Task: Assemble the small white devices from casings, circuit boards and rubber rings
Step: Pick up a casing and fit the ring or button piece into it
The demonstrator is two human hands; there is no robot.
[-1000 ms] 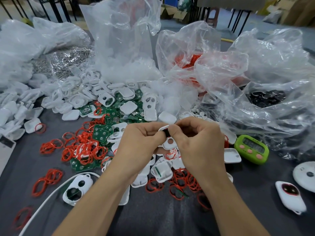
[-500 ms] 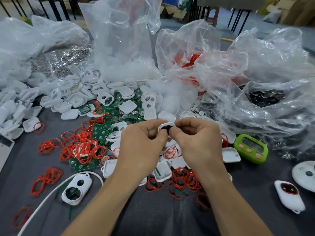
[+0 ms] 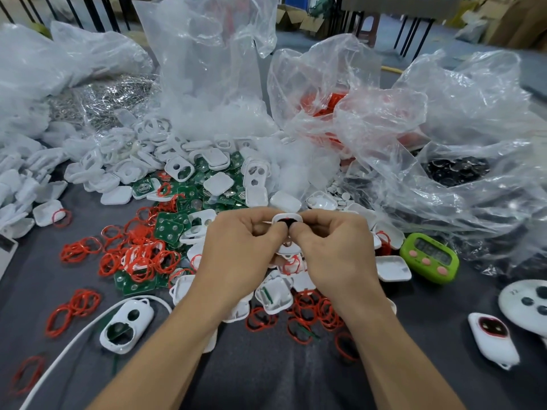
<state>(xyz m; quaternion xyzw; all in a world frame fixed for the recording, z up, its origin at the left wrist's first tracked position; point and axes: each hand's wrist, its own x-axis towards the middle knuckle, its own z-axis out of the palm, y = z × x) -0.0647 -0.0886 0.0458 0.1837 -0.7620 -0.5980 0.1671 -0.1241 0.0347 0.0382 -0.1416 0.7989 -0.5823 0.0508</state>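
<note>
Gripped a small white rounded plastic casing (image 3: 287, 218) between left hand (image 3: 236, 255) and right hand (image 3: 334, 250), fingers of both curled round it and thumbs meeting at its near face, above the middle of the grey cloth-covered table (image 3: 266, 371). Made out a dark opening and a trace of red at the casing's upper edge.

Saw loose thin red rubber rings (image 3: 139, 258) scattered beneath and left of the hands, mixed with square green circuit boards (image 3: 168, 229) bearing round silver contacts. Noted empty white plastic casing shells (image 3: 177, 170) heaped farther back, spilling from crumpled clear plastic bags (image 3: 207, 69).

Spotted, at lower left beside a white cable (image 3: 74, 335), a white oblong casing with two round holes (image 3: 127, 324), green showing inside.

Noted a lime-green digital timer with pink buttons (image 3: 429, 257) just right of the right hand, display digits too blurred to read. Saw near the right edge a finished white oblong device with a red-ringed dark window (image 3: 492, 340) and, just behind it, a round white disc with dark buttons (image 3: 524, 303), marked with small digits, apparently "22".
</note>
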